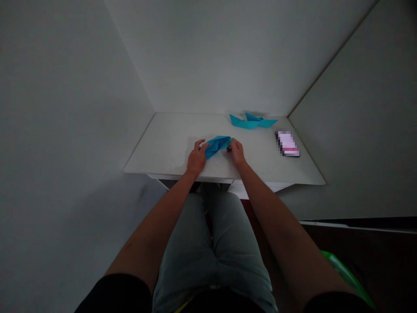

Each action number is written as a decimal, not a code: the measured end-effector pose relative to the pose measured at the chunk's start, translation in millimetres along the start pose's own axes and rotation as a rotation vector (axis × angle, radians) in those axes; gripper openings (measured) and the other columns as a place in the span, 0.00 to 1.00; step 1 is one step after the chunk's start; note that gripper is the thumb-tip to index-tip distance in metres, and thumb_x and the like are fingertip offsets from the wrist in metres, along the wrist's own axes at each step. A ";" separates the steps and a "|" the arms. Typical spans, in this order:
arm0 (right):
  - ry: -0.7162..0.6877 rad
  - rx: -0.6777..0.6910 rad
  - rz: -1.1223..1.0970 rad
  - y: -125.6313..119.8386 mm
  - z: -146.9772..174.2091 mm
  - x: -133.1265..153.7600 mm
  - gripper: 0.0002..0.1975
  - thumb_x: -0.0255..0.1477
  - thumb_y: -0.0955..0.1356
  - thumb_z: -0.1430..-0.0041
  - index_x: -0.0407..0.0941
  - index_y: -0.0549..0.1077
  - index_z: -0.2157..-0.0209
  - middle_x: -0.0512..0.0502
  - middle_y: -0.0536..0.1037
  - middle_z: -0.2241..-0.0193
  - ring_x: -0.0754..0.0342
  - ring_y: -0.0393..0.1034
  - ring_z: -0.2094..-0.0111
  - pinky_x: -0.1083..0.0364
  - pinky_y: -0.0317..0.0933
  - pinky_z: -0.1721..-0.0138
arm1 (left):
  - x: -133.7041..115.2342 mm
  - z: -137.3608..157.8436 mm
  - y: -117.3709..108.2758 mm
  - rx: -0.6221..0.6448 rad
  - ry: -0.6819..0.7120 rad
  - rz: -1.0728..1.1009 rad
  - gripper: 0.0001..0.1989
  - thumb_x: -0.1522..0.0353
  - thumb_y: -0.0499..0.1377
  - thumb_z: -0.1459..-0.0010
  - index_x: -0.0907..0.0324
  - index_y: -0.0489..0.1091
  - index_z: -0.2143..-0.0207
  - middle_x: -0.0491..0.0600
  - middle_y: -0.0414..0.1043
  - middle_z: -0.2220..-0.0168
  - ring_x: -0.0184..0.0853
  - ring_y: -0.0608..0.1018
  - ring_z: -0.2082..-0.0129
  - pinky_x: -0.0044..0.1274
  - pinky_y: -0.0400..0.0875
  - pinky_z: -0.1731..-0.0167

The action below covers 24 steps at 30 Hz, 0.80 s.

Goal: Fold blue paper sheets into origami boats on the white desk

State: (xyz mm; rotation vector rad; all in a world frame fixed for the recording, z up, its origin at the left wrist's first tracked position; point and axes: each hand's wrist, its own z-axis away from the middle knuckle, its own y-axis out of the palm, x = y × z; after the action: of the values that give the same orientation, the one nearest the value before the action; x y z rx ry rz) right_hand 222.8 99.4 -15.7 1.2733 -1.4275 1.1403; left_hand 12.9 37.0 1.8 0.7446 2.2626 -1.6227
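A folded piece of blue paper (217, 144), creased like a partly opened paper boat, is held between my two hands just over the white table (163, 148). My left hand (197, 157) grips its left end, thumb and fingers closed on the paper. At the other end, my right hand (237, 151) pinches the right tip; some of its fingertips are hidden behind the hand. Beyond my hands, near the back wall, blue paper boats (243, 124) stand close together, partly overlapping.
A phone (288, 143) with a blurred, lit screen lies on the table's right side. Walls close in the table at the back, left and right. A green object (348, 274) is on the dark floor at lower right.
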 end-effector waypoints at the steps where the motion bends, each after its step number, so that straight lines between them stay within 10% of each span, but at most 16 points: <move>1: -0.017 0.004 0.044 1.8 1.4 1.4 0.21 0.52 0.68 0.39 0.51 0.64 0.72 0.52 0.68 0.75 0.51 0.66 0.70 0.52 0.66 0.66 | -0.3 0.4 -0.2 0.006 0.011 -0.007 0.24 0.78 0.48 0.30 0.50 0.73 0.41 0.56 0.63 0.27 0.46 0.83 0.51 0.44 0.82 0.49; 7: -0.063 -0.002 0.235 15.2 13.7 12.0 0.28 0.56 0.77 0.48 0.51 0.68 0.60 0.49 0.76 0.67 0.50 0.69 0.68 0.50 0.65 0.63 | -2.9 1.5 -3.1 0.041 0.120 -0.022 0.19 0.73 0.58 0.32 0.53 0.74 0.41 0.57 0.73 0.34 0.47 0.80 0.39 0.40 0.77 0.37; 15: -0.078 -0.027 0.379 13.1 5.5 -3.3 0.18 0.50 0.67 0.34 0.51 0.70 0.67 0.45 0.78 0.69 0.43 0.71 0.64 0.43 0.69 0.53 | -8.8 2.2 -4.8 0.046 0.106 -0.038 0.23 0.68 0.62 0.32 0.59 0.69 0.37 0.62 0.73 0.36 0.50 0.79 0.38 0.40 0.76 0.38; 24: -0.218 0.135 0.275 8.0 5.4 1.8 0.08 0.39 0.68 0.41 0.50 0.71 0.69 0.46 0.75 0.66 0.45 0.69 0.61 0.47 0.67 0.53 | 6.8 -3.0 0.0 -0.203 -0.120 0.156 0.14 0.61 0.61 0.27 0.55 0.70 0.44 0.60 0.70 0.37 0.43 0.76 0.35 0.37 0.75 0.34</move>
State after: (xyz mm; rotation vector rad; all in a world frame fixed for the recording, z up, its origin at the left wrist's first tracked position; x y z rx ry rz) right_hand 214.6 94.2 -15.5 1.3571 -1.7544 1.3300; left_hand 7.5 41.5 -0.5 0.7306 2.1836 -1.3084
